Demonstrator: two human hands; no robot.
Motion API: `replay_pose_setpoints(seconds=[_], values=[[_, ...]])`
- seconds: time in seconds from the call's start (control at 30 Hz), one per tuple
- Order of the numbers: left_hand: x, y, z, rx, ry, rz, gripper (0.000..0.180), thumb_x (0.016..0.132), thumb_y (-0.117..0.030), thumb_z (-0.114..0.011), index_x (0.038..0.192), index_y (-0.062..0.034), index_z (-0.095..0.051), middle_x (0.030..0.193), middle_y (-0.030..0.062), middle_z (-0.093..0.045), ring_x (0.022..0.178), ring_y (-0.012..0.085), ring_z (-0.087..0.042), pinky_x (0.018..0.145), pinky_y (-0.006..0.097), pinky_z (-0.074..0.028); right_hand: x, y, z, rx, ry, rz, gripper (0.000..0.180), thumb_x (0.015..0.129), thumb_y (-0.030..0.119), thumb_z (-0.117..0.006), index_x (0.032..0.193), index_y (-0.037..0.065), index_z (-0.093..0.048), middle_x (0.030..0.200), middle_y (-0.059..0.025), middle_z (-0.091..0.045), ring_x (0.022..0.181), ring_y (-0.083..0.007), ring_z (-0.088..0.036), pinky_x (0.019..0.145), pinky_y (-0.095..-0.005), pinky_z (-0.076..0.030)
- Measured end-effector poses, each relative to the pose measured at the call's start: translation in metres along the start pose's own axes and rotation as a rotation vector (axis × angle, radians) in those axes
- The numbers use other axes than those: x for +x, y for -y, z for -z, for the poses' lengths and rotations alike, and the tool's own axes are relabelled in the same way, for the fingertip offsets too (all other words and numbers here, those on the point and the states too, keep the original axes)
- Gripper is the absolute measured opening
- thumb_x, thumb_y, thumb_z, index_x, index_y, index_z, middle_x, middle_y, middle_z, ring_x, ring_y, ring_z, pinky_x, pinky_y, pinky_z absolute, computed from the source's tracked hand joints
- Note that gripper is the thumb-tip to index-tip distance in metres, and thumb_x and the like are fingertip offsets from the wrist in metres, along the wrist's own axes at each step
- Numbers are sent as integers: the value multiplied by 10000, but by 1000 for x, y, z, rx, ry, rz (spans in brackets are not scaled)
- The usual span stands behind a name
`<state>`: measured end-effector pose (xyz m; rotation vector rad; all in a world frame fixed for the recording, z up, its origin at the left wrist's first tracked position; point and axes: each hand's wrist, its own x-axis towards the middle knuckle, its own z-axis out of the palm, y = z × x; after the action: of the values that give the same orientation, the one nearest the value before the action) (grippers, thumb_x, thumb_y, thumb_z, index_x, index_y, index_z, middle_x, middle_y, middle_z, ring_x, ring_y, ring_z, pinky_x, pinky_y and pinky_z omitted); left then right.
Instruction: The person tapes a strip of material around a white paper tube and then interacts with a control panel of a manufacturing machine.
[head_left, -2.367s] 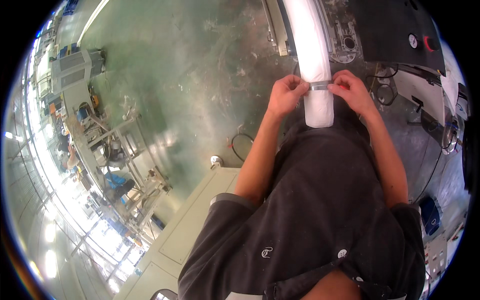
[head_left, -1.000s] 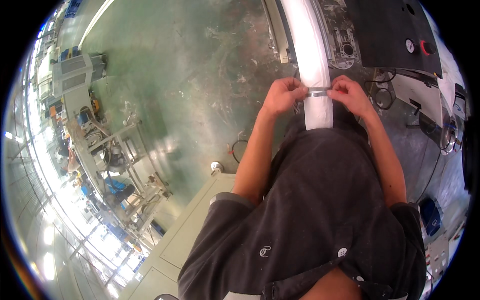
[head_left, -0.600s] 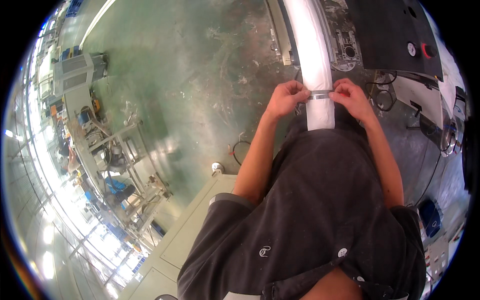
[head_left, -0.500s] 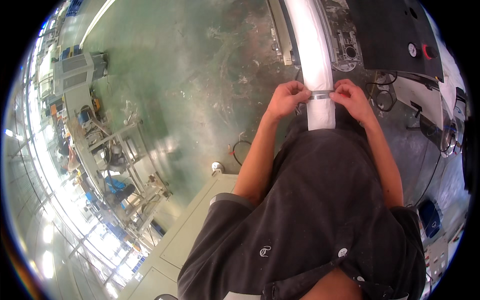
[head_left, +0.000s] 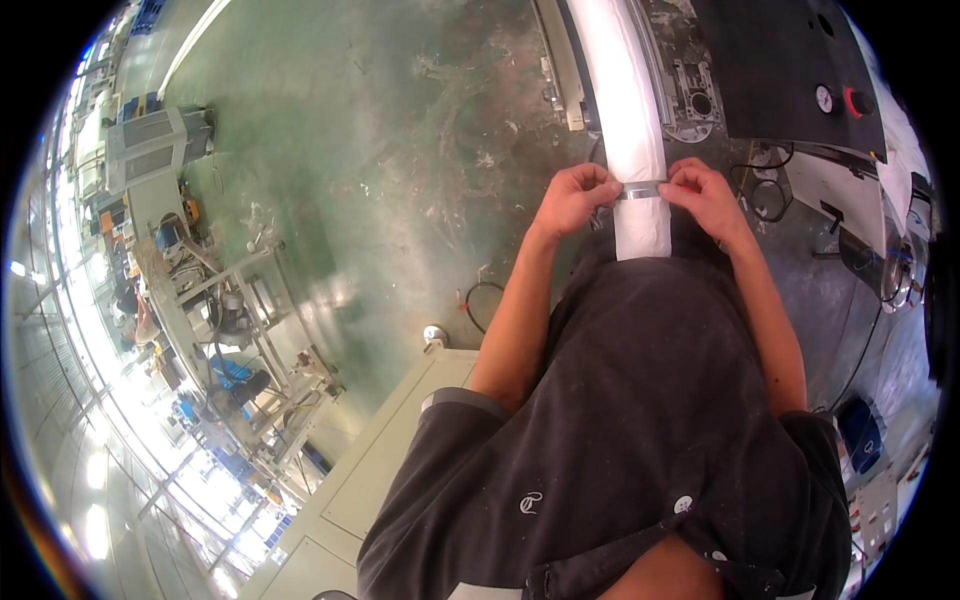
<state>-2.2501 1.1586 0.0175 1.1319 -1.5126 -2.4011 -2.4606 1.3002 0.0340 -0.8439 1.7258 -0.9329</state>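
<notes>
A long white length of soft-looking material (head_left: 633, 110) runs from the top of the view down to my waist, its lower end lying against my dark shirt. Across it lies a narrow silvery strip (head_left: 640, 189). At the strip's left end, my left hand (head_left: 580, 197) pinches it between thumb and curled fingers. The right end is pinched the same way by my right hand (head_left: 703, 195). Both hands are at the edges of the white material. Whether the strip passes underneath it cannot be seen.
Beyond my hands, machine rails (head_left: 565, 70) flank the white material. A black panel (head_left: 780, 70) with a gauge and a red knob stands at the upper right. Near my left elbow is a pale cabinet (head_left: 390, 440). A metal frame with machinery (head_left: 240, 310) stands farther left.
</notes>
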Motion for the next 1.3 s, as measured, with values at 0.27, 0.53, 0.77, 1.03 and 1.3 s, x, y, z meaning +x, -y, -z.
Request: replay_pose_setpoints(seconds=[0.27, 0.53, 0.77, 1.03, 1.3], values=[[0, -1, 0, -10, 6, 8, 105, 880, -104, -705, 880, -4, -672, 782, 17, -663, 711, 89, -588, 671, 243, -475, 0, 4, 1, -9, 9, -9, 262, 833, 224, -754, 817, -21, -663, 1043, -72, -599, 885, -144, -577, 811, -270, -454], [1, 2, 1, -32, 9, 10, 112, 872, -105, -712, 892, -2, -674, 788, 20, -666, 716, 92, -595, 671, 245, -475, 1, 2, 1, 18, 22, -7, 260, 833, 220, -757, 826, -25, -671, 1054, -75, -596, 891, -143, -577, 814, -272, -459], [1, 2, 2, -23, 7, 5, 117, 875, -109, -712, 895, -1, -675, 785, 22, -667, 712, 93, -596, 669, 244, -475, -1, 8, 1, 26, 25, -29, 242, 837, 205, -748, 802, -16, -658, 1063, -53, -581, 895, -119, -558, 813, -255, -441], [-1, 2, 1, -14, -23, 7, 115, 872, -101, -718, 891, 3, -674, 781, 23, -670, 707, 90, -592, 665, 245, -474, 0, 9, 2, -51, 25, 29, 220, 844, 187, -743, 809, -10, -651, 1055, -49, -578, 937, -124, -556, 834, -258, -439], [-2, 1, 1, -11, -25, 15, 116, 865, -104, -719, 886, 0, -672, 768, 16, -661, 694, 83, -577, 648, 243, -455, -1, 8, 0, -45, 19, 26, 219, 850, 183, -739, 810, -12, -647, 1062, -47, -573, 949, -121, -556, 840, -255, -437]])
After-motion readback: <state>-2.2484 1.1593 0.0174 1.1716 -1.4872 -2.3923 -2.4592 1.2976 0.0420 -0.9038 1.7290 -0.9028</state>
